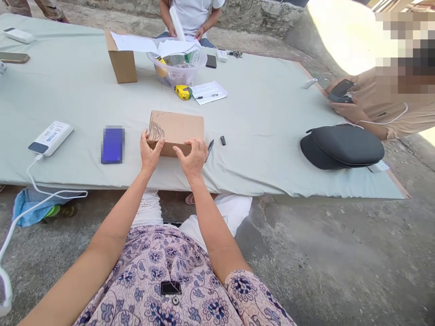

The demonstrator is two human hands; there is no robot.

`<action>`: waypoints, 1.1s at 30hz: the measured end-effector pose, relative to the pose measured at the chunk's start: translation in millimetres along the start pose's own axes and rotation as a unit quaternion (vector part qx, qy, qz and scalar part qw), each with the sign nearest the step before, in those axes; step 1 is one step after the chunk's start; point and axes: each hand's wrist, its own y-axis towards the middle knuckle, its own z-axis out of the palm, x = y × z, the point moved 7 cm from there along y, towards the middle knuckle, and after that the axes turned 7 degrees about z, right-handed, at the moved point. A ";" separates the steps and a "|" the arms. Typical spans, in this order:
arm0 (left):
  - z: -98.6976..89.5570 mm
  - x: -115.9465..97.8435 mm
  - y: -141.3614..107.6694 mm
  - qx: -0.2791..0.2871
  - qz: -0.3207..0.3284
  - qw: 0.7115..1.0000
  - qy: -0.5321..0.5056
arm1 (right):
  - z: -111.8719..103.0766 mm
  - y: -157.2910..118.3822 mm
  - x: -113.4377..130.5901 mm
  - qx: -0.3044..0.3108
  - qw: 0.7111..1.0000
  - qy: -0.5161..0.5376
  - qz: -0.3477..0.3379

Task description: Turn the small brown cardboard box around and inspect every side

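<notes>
A closed brown cardboard box (181,126) sits on the cloth-covered table (258,113) in front of me, with dark curved pen lines on the left part of its top. My left hand (151,151) grips its near left corner, thumb on the front face. At the near right corner, my right hand (193,156) has its fingers on the top edge and its thumb against the front. Just right of that hand lies a black marker (210,149), partly hidden by it. The marker's black cap (223,140) rests apart from it.
Left are a blurred blue item (113,145) and a white power bank (50,138) with a cable. Beyond the box stand a plastic basin (180,74), an upright carton (123,65), and a yellow tape measure (183,92). A black case (343,146) lies right. Two people sit nearby.
</notes>
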 end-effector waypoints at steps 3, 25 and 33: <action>9.0 -1.8 -1.6 -0.034 -0.003 0.999 0.015 | 8.1 2.5 4.7 -0.011 0.999 -0.011 0.050; 8.8 10.3 5.0 -0.039 -0.019 0.998 0.054 | 12.0 -1.3 -97.5 0.037 0.927 0.310 0.206; 4.3 2.8 4.7 -0.042 -0.014 0.998 0.054 | 17.0 -20.4 -96.6 0.021 0.942 0.235 0.239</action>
